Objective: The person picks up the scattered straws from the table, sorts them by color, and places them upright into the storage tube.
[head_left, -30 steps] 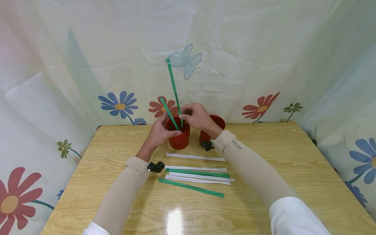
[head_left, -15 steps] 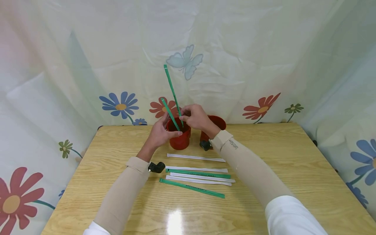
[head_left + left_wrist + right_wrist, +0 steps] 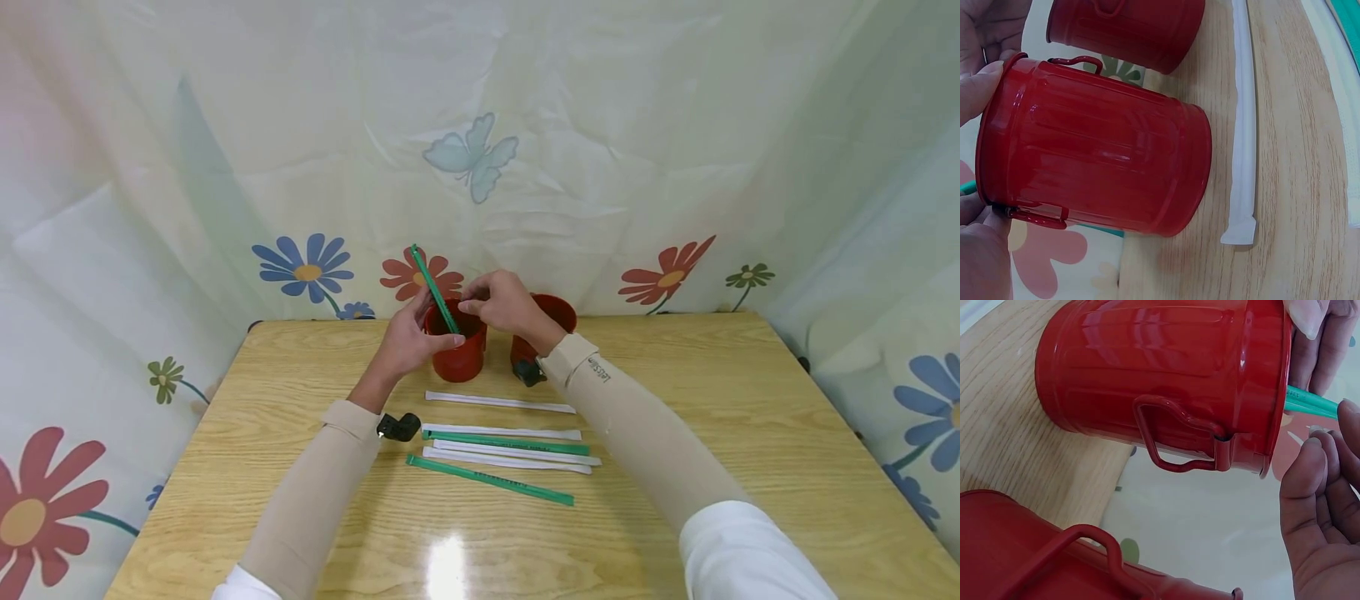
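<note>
My left hand [image 3: 407, 340] holds a small red metal bucket [image 3: 459, 362] by its rim, thumb on the near side and fingers behind. In the left wrist view this bucket [image 3: 1104, 147] stands upright on the table with wire handles at its sides. Green paper-wrapped straws [image 3: 433, 287] lean together out of it to the left; their lower ends are hidden inside. Just over the bucket's right rim, my right hand [image 3: 501, 302] hovers with loosely bent fingers. The right wrist view shows the green straws [image 3: 1310, 403] at the rim and nothing gripped between thumb and fingers.
A second red bucket [image 3: 557, 310] stands to the right, partly behind my right wrist. In front lie wrapped straws: a white straw [image 3: 498, 402] nearest the buckets, then several more, including a green straw [image 3: 491, 480] closest to me. A flowered curtain [image 3: 600, 167] hangs behind the table.
The tall green straw that my right hand was pinching has come down and left into the bucket beside the other, and the right fingers have let go. My left hand stays on the rim.
</note>
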{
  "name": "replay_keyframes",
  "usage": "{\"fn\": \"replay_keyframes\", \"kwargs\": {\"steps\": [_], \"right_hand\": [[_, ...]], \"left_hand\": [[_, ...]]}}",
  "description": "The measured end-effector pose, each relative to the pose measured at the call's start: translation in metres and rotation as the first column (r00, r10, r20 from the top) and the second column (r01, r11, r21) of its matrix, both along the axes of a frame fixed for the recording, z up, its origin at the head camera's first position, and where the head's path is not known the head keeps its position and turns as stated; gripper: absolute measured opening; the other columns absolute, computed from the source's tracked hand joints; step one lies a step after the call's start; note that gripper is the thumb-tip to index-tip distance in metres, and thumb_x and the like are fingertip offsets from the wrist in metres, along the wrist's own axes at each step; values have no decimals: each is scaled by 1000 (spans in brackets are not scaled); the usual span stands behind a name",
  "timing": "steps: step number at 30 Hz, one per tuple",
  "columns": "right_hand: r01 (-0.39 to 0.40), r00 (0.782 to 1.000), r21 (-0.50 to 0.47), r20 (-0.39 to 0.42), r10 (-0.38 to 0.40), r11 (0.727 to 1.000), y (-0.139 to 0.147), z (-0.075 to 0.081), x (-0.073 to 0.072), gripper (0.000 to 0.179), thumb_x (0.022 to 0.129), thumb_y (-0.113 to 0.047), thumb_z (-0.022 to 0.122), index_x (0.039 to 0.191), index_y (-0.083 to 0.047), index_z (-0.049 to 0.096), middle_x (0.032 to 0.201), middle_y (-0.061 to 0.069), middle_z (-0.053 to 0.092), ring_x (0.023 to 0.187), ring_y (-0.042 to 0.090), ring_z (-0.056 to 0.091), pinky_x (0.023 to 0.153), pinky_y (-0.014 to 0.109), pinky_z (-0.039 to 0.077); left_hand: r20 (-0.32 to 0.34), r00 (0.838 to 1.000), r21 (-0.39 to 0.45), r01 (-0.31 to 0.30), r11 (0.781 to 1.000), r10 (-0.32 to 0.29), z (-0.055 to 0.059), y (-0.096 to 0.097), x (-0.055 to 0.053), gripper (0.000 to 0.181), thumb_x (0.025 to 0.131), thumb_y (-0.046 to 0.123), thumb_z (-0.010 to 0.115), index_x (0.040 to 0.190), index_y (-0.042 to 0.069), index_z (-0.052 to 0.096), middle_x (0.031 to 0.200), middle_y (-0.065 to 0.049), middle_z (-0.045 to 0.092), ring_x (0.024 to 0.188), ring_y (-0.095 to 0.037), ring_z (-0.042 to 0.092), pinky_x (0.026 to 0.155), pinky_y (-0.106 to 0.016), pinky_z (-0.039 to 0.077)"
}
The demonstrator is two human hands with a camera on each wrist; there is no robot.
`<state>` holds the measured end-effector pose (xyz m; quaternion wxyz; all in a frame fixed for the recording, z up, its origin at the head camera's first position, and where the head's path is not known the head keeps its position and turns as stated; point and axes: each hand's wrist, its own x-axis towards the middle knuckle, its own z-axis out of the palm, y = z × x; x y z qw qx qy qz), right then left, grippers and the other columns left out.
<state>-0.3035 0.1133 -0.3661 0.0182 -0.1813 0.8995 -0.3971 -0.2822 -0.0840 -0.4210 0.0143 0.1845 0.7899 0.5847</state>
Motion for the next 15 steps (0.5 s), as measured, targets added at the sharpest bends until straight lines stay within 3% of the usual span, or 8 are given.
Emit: {"fn": "replay_keyframes", "kwargs": {"steps": [6, 15], "right_hand": [[-29, 999, -3, -25, 29, 1000, 6, -1, 4, 15, 91, -19, 71, 99, -8, 75, 94, 7, 73, 83, 22, 61, 71, 29, 55], [-85, 996, -20, -29, 85, 996, 29, -6, 30, 13, 91, -18, 71, 99, -9, 76, 93, 4, 75, 79, 20, 61, 68, 29, 54]], "left_hand": [[34, 999, -11, 2, 1000, -2, 5, 1, 3, 103, 81, 20, 82, 159, 22, 16, 160, -5, 37, 146, -27, 38, 112, -50, 43], [47, 999, -25, 11, 1000, -10, 30, 3, 22, 97, 84, 15, 78, 159, 10, 15, 162, -12, 30, 151, -34, 27, 116, -55, 35]]}}
